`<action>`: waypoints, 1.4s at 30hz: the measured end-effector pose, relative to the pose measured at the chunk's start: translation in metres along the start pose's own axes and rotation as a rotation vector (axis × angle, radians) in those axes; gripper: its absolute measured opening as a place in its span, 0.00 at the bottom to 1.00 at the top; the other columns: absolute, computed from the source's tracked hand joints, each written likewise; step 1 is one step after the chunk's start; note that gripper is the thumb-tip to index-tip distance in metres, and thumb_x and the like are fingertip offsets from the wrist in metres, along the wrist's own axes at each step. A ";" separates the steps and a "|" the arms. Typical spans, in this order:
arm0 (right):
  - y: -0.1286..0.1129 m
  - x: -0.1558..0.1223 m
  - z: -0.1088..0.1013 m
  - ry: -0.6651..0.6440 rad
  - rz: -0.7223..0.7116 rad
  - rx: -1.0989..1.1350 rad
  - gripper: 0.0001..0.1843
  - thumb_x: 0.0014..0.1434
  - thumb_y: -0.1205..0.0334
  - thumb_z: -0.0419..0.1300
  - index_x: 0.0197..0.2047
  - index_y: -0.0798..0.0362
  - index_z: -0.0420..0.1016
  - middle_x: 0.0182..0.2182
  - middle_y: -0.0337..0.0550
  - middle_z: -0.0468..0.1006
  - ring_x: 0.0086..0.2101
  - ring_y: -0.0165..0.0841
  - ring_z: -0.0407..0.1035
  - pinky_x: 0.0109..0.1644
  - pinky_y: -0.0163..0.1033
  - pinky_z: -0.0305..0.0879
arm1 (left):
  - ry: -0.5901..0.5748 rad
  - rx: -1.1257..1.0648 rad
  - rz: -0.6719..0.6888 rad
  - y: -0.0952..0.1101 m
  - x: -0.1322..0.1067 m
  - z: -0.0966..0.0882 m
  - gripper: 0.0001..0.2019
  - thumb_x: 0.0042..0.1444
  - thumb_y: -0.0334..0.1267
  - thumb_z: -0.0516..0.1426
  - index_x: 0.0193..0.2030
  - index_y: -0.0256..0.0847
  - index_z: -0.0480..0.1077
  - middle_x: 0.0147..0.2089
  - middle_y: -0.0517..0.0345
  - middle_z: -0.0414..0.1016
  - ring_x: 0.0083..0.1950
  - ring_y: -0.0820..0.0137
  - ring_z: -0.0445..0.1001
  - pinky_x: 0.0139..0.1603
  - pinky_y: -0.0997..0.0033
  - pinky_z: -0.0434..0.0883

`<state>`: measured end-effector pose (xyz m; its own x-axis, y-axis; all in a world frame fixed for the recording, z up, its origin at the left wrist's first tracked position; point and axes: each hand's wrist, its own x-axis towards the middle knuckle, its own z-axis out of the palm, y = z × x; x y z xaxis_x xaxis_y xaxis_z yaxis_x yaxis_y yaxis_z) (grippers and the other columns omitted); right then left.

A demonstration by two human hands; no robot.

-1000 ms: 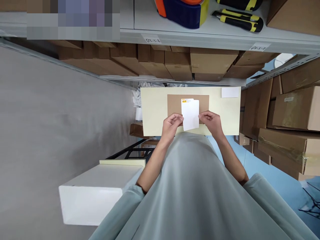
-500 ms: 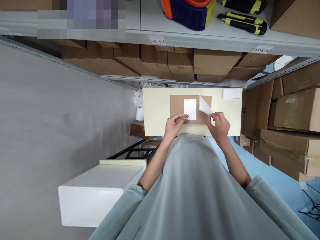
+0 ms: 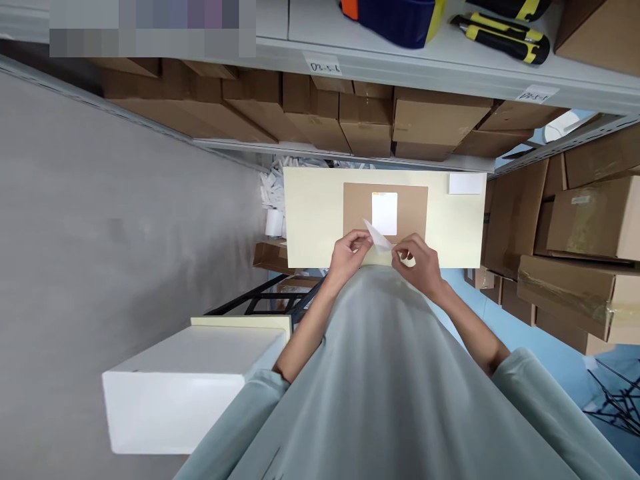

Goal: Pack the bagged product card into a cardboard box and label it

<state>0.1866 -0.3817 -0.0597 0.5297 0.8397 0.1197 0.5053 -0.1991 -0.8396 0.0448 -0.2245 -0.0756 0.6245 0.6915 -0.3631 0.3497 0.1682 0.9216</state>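
Observation:
A brown envelope lies flat on a pale yellow table, with a white label stuck on its middle. Just below the envelope's near edge, my left hand and my right hand meet. Both pinch a small folded strip of white backing paper between their fingertips. Neither hand touches the label.
A small white slip lies at the table's far right corner. Cardboard boxes fill the shelf behind and stack at right. On the upper shelf sit a tape dispenser and a yellow-black knife. A white box stands at lower left.
The label was pressed onto the envelope and its backing peeled off to the right. My right hand then brought the backing to the middle, where both hands now pinch it.

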 end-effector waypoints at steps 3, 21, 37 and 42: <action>0.011 0.011 0.005 0.042 0.226 0.116 0.09 0.68 0.54 0.62 0.37 0.48 0.77 0.36 0.41 0.78 0.30 0.31 0.71 0.36 0.38 0.72 | 0.019 0.089 0.057 -0.010 0.006 -0.003 0.15 0.61 0.55 0.65 0.39 0.44 0.80 0.47 0.52 0.84 0.48 0.62 0.82 0.52 0.62 0.78; 0.071 0.083 0.046 0.037 0.721 -0.038 0.10 0.66 0.55 0.62 0.37 0.51 0.78 0.39 0.47 0.86 0.41 0.40 0.78 0.49 0.43 0.70 | 0.086 0.535 0.079 -0.045 0.095 0.014 0.11 0.64 0.34 0.62 0.29 0.44 0.75 0.35 0.50 0.74 0.44 0.56 0.75 0.50 0.57 0.72; 0.071 0.090 0.047 -0.068 0.714 -0.232 0.09 0.67 0.61 0.61 0.35 0.50 0.81 0.38 0.43 0.87 0.41 0.40 0.81 0.50 0.41 0.73 | -0.021 0.858 -0.165 -0.005 0.098 0.022 0.13 0.63 0.33 0.56 0.27 0.45 0.73 0.36 0.50 0.82 0.47 0.57 0.81 0.48 0.64 0.71; 0.073 0.092 0.049 -0.087 0.706 -0.266 0.09 0.68 0.62 0.61 0.35 0.50 0.81 0.38 0.45 0.87 0.42 0.41 0.81 0.51 0.42 0.74 | -0.008 0.863 -0.170 -0.004 0.098 0.023 0.11 0.64 0.34 0.56 0.33 0.43 0.78 0.43 0.47 0.85 0.53 0.56 0.81 0.53 0.66 0.72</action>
<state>0.2387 -0.2943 -0.1358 0.7381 0.5024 -0.4504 0.2194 -0.8100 -0.5439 0.1209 -0.1738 -0.1178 0.5197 0.7002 -0.4895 0.8422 -0.3239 0.4310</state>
